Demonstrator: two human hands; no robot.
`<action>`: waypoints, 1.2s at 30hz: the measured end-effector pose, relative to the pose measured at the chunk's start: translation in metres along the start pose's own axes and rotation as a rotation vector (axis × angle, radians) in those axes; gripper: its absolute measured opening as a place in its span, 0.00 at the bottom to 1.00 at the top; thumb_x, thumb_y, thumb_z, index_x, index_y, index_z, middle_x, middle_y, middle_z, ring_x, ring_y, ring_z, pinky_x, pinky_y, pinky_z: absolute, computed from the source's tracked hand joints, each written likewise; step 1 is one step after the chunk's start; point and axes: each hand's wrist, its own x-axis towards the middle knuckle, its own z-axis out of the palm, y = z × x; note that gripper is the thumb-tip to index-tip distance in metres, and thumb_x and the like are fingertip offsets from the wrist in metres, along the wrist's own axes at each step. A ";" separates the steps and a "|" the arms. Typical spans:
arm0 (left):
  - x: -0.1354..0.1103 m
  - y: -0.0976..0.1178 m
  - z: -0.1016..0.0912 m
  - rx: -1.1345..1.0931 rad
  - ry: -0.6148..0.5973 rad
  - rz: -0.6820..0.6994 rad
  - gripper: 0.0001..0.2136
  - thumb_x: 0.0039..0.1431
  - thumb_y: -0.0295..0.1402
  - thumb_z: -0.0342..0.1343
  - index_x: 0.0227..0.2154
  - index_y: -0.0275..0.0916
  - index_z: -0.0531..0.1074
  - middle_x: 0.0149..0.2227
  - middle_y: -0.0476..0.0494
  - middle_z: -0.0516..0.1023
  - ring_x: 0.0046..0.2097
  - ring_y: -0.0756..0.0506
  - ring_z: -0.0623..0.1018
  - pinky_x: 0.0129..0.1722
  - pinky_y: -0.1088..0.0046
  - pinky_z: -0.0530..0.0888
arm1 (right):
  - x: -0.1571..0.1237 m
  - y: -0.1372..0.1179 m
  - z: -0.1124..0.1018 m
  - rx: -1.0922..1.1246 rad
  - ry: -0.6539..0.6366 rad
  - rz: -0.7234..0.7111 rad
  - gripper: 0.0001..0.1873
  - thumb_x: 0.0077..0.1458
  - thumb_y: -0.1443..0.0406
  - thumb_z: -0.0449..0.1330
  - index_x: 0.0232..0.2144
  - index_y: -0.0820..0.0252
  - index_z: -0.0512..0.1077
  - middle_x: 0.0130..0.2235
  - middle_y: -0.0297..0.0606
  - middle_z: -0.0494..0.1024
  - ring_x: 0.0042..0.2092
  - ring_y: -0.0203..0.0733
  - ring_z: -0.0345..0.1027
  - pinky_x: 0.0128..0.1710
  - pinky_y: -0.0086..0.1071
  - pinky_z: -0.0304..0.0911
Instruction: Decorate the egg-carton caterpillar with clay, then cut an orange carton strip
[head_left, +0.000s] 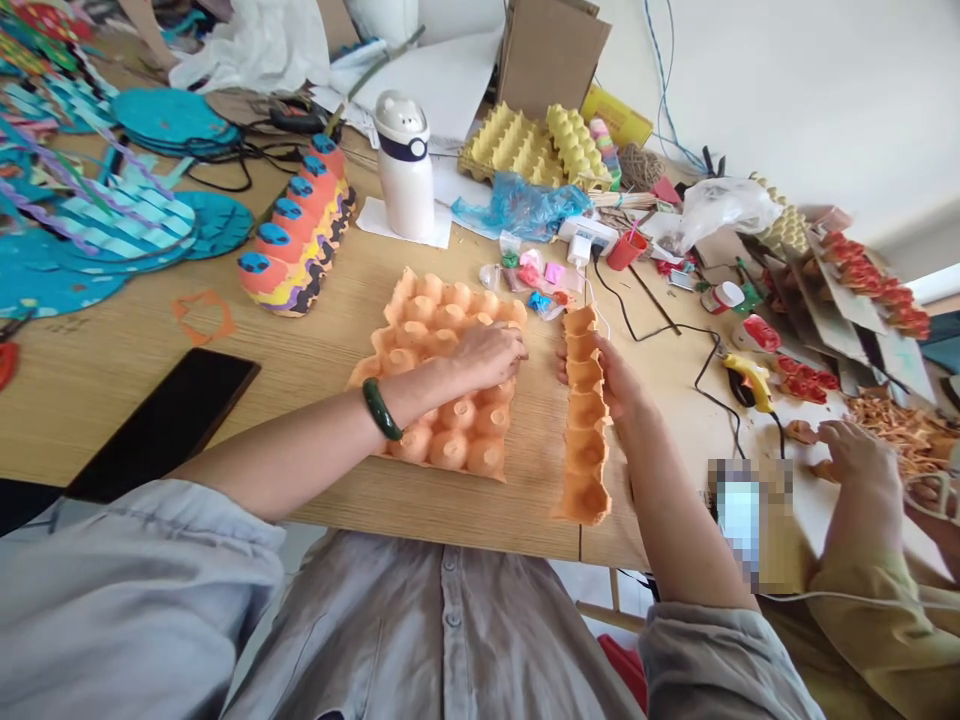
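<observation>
An orange egg tray [435, 330] lies bumps-up on the wooden table [300, 360]. My left hand [486, 355], with a green bangle on the wrist, rests on the tray's right edge with its fingers curled over it. A single-row strip of orange egg cups [586, 440] stands just to the right, apart from the tray. My right hand [611, 375] grips that strip near its far end, fingers wrapped around it.
A black phone [169, 420] lies at the left. A painted caterpillar of egg cups [296, 235], a white bottle [405, 165], yellow egg trays [525, 145] and teal paper shapes [127, 230] crowd the back. A yellow glue gun [746, 380] and another person's hand [855, 450] are at the right.
</observation>
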 end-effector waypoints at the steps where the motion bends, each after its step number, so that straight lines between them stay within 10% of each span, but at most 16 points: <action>1: -0.001 0.002 -0.001 0.006 0.003 -0.011 0.09 0.63 0.25 0.55 0.37 0.36 0.81 0.44 0.40 0.83 0.43 0.44 0.79 0.42 0.69 0.74 | -0.002 -0.002 0.001 -0.004 0.020 -0.003 0.17 0.66 0.54 0.55 0.39 0.59 0.78 0.31 0.39 0.82 0.29 0.39 0.75 0.34 0.34 0.77; 9: -0.002 0.038 -0.012 -0.762 0.051 -0.225 0.29 0.61 0.42 0.62 0.63 0.38 0.69 0.57 0.35 0.78 0.51 0.40 0.80 0.50 0.64 0.76 | -0.008 -0.011 0.030 -0.072 0.049 -0.040 0.11 0.65 0.59 0.59 0.37 0.60 0.75 0.27 0.35 0.79 0.28 0.39 0.75 0.31 0.34 0.77; 13: 0.000 0.047 -0.014 -0.871 0.147 -0.296 0.45 0.45 0.30 0.72 0.68 0.37 0.62 0.60 0.33 0.74 0.57 0.36 0.76 0.55 0.62 0.73 | -0.008 -0.007 0.058 -0.076 0.063 -0.155 0.07 0.63 0.64 0.60 0.33 0.59 0.74 0.28 0.33 0.78 0.30 0.35 0.75 0.31 0.27 0.74; 20: -0.025 0.019 -0.035 -1.273 0.310 -0.611 0.31 0.47 0.23 0.66 0.58 0.37 0.71 0.52 0.40 0.78 0.50 0.45 0.79 0.47 0.73 0.75 | -0.011 0.009 0.052 -0.380 0.056 -0.282 0.07 0.57 0.62 0.65 0.36 0.60 0.76 0.41 0.39 0.80 0.39 0.37 0.77 0.38 0.31 0.76; 25: -0.056 -0.006 -0.053 -1.561 0.246 -0.676 0.24 0.47 0.25 0.64 0.50 0.36 0.74 0.41 0.42 0.82 0.38 0.44 0.82 0.36 0.70 0.78 | -0.007 0.039 0.045 -0.793 0.153 -0.280 0.26 0.53 0.52 0.68 0.50 0.59 0.73 0.42 0.42 0.80 0.37 0.43 0.76 0.29 0.35 0.74; 31: -0.076 -0.016 -0.050 -1.654 0.324 -0.658 0.24 0.46 0.26 0.66 0.50 0.39 0.74 0.43 0.42 0.82 0.44 0.39 0.84 0.37 0.67 0.81 | -0.017 0.069 0.074 -1.216 0.196 -0.423 0.51 0.47 0.44 0.69 0.67 0.58 0.60 0.56 0.52 0.77 0.47 0.57 0.76 0.48 0.52 0.72; 36: -0.083 -0.017 -0.052 -1.656 0.390 -0.619 0.32 0.43 0.25 0.68 0.55 0.37 0.71 0.48 0.40 0.82 0.48 0.37 0.83 0.43 0.64 0.82 | -0.011 0.078 0.073 -1.099 0.214 -0.428 0.54 0.46 0.54 0.69 0.70 0.60 0.54 0.54 0.52 0.77 0.45 0.54 0.75 0.46 0.50 0.72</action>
